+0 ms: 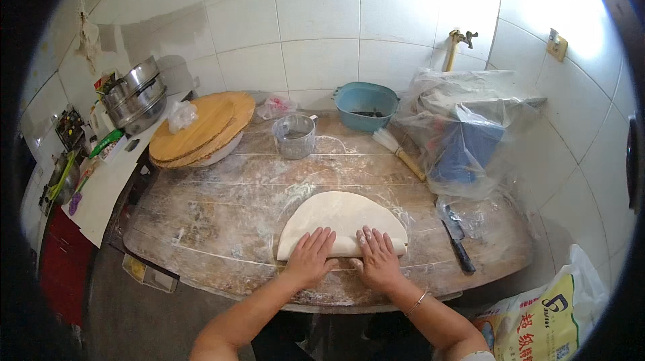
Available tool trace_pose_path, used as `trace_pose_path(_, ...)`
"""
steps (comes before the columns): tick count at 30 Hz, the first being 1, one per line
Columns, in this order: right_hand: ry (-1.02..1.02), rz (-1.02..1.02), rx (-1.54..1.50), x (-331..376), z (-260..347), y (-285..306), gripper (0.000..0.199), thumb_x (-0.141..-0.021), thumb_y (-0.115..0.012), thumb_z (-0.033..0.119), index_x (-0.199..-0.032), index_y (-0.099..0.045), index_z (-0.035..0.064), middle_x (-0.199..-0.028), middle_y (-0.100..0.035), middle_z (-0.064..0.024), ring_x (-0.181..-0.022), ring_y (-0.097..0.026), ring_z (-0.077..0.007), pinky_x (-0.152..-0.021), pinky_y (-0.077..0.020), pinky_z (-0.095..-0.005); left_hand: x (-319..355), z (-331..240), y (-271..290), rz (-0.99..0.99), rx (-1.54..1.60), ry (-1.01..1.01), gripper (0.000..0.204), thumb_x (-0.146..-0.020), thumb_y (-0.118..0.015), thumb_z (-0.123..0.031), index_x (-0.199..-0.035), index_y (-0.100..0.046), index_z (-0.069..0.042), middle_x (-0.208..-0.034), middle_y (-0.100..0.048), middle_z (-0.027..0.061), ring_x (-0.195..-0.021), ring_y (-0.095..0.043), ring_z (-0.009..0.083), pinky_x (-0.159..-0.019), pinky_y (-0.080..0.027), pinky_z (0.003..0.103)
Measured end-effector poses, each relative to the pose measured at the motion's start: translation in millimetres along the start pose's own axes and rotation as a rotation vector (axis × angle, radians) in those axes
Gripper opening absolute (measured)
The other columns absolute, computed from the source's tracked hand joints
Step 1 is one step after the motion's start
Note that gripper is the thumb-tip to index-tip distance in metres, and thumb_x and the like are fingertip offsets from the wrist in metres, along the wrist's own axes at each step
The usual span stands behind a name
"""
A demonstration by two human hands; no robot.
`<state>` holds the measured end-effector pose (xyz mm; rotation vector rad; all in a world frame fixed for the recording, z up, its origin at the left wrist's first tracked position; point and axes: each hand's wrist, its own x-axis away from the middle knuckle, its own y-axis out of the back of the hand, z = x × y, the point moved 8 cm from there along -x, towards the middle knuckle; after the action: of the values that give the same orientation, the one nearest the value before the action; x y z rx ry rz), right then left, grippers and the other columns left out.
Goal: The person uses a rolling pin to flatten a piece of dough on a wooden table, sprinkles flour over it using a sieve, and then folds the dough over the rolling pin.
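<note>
A thin, pale sheet of dough (342, 216) lies on the floured wooden board, rounded at its far side. Its near edge is rolled into a thick straight fold; whether a rolling pin lies inside it, I cannot tell. My left hand (311, 255) rests on the left part of this roll, fingers stretched forward over the dough. On the right part lies my right hand (377, 257), fingers also extended, with flour on the fingertips and a bracelet at the wrist. Both palms are near the board's front edge, thumbs pointing toward each other.
Behind the dough stand a clear cup (294, 138) and a blue-green basin (366, 102). A brush (400, 153), a knife (457, 239) and a plastic-covered blue object (465, 146) are to the right. Round wooden lids (201, 126) cover a bowl at left. A flour sack (547, 314) stands front right.
</note>
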<state>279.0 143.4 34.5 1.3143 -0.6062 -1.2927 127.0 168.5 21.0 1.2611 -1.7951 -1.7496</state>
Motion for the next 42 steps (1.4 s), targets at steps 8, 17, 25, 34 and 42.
trace_pose_path(8, -0.212, 0.024, -0.001, -108, -60, -29, 0.062, -0.098, -0.043, 0.045, -0.139, -0.046, -0.0008, -0.141, -0.048, -0.0224, -0.136, -0.040, -0.0362, -0.115, -0.0235, -0.0493, -95, 64, -12, 0.091, -0.025, 0.221, 0.054, -0.098, -0.043, -0.044, -0.138, -0.050, -0.009, -0.145, -0.046, 0.0176, -0.138, -0.039, 0.0324, -0.113, -0.028, 0.050)
trace_pose_path(17, 0.075, -0.074, 0.024, -94, -36, -18, 0.055, -0.086, -0.066, 0.040, -0.127, -0.057, 0.0058, -0.124, -0.059, -0.0149, -0.121, -0.051, -0.0322, -0.107, -0.0340, -0.0460, -74, 45, -9, -0.102, 0.031, -0.075, 0.056, -0.084, -0.068, -0.039, -0.130, -0.055, -0.010, -0.119, -0.059, 0.0137, -0.115, -0.054, 0.0305, -0.102, -0.037, 0.047)
trace_pose_path(25, -0.025, 0.050, 0.049, -64, -31, -9, 0.048, -0.075, -0.072, 0.019, -0.119, -0.059, 0.0088, -0.108, -0.061, -0.0107, -0.105, -0.057, -0.0307, -0.091, -0.0434, -0.0442, -59, 43, -6, 0.241, -0.059, 0.170, 0.060, -0.074, -0.078, -0.026, -0.128, -0.054, -0.015, -0.109, -0.058, 0.0103, -0.107, -0.055, 0.0306, -0.092, -0.042, 0.047)
trace_pose_path(34, 0.167, 0.018, -0.025, 68, 17, 27, 0.059, -0.082, -0.067, 0.027, -0.133, -0.049, 0.0028, -0.127, -0.055, -0.0176, -0.118, -0.052, -0.0353, -0.104, -0.0374, -0.0468, 61, -48, 31, 0.036, 0.005, -0.017, 0.069, -0.076, -0.075, -0.030, -0.135, -0.049, -0.006, -0.123, -0.056, 0.0147, -0.117, -0.052, 0.0321, -0.099, -0.039, 0.046)
trace_pose_path(42, -0.047, 0.061, 0.023, -5, -7, 8, 0.065, -0.093, -0.054, 0.045, -0.140, -0.045, 0.0006, -0.140, -0.048, -0.0239, -0.131, -0.044, -0.0381, -0.111, -0.0275, -0.0540, -7, 1, 9, 0.207, -0.012, 0.165, 0.075, -0.090, -0.052, -0.059, -0.144, -0.043, -0.009, -0.150, -0.039, 0.0201, -0.140, -0.034, 0.0350, -0.112, -0.028, 0.050)
